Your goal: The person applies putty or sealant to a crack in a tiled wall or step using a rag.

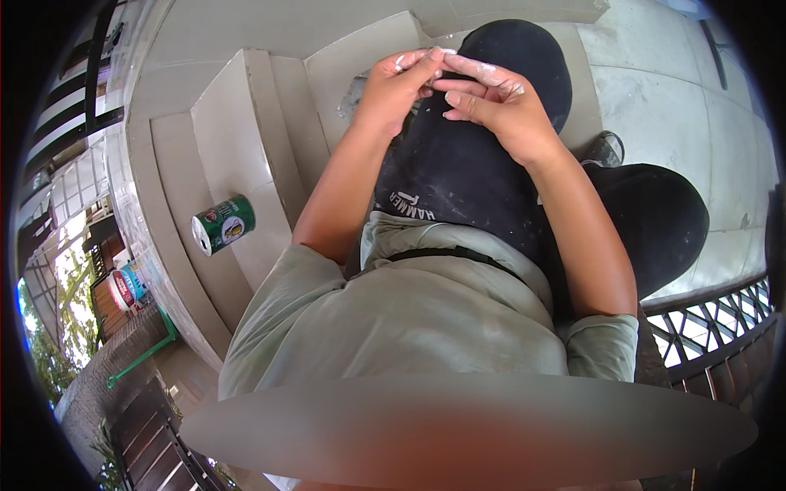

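My left hand, with white smears on its fingers, is closed in a pinch at the tip of my right hand's index finger. Whether anything small lies between the fingertips I cannot tell. My right hand has white residue along the fingers, which are extended and slightly curved, with the thumb apart. Both are held over my black-trousered leg, which carries pale specks. Partly behind my left wrist lies something like clear plastic, too hidden to identify.
A green can lies on pale stepped ledges at left. Beyond are buckets, a green pole and dark railings. My dark shoe rests on pale tiles; a lattice railing stands at lower right.
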Demonstrator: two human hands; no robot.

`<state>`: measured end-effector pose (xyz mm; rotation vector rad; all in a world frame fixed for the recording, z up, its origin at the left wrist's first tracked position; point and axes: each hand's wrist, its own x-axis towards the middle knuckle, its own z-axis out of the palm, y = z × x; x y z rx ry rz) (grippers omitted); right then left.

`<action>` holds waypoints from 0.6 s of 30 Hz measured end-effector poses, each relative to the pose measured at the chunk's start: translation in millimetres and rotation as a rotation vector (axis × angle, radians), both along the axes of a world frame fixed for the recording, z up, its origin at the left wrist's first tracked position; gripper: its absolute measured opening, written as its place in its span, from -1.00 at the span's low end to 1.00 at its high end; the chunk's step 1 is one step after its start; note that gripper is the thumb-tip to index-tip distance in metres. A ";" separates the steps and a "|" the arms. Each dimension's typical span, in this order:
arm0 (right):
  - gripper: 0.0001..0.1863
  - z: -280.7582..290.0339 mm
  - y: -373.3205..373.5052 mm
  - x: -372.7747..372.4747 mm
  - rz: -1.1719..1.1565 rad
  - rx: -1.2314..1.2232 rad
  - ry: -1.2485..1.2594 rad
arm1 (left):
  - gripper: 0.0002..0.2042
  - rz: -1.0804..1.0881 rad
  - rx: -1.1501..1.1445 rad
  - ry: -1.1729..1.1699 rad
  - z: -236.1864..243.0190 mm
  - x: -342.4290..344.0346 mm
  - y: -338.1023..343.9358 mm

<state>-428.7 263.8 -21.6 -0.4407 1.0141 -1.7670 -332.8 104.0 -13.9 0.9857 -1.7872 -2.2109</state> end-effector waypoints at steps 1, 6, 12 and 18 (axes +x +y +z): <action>-0.52 0.1 -1.2 0.3 0.004 -0.006 -0.006 | -0.73 0.014 -0.034 0.029 -0.4 -2.0 2.3; -0.54 -2.3 -3.5 3.3 -0.022 0.051 -0.023 | -0.75 0.018 -0.066 0.029 -6.8 3.1 2.1; -0.59 5.8 -4.0 5.1 -0.092 0.102 -0.065 | -0.77 -0.022 -0.091 0.055 -15.3 2.0 -3.0; -0.69 -7.3 -6.6 -1.9 -0.119 -0.012 -0.062 | -0.81 -0.156 -0.688 -0.087 -3.4 -7.0 -11.2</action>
